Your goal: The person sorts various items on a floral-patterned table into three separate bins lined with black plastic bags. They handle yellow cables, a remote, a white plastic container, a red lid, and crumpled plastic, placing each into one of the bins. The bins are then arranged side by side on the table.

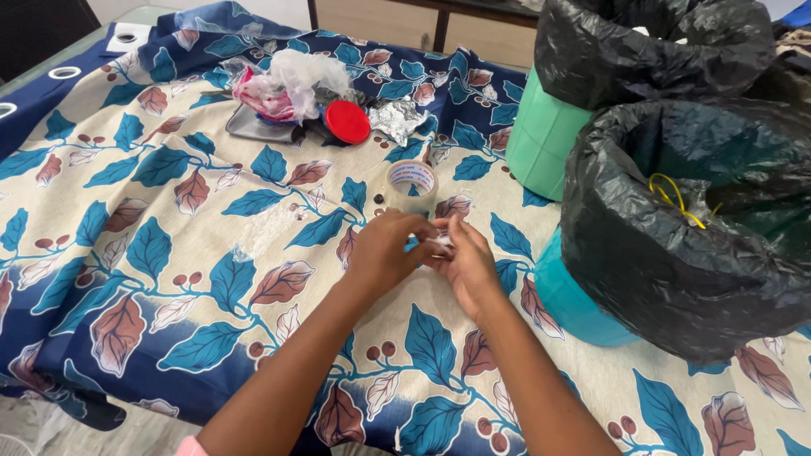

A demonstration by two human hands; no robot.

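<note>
At the desk's middle, left hand and right hand pinch a light, flimsy white scrap by its edges, beside the tape roll.

Bare forearms, a pink sleeve edge at the left elbow

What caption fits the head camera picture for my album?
Left hand and right hand pinch a small white scrap above a leaf-print cloth, near a tape roll.
</note>
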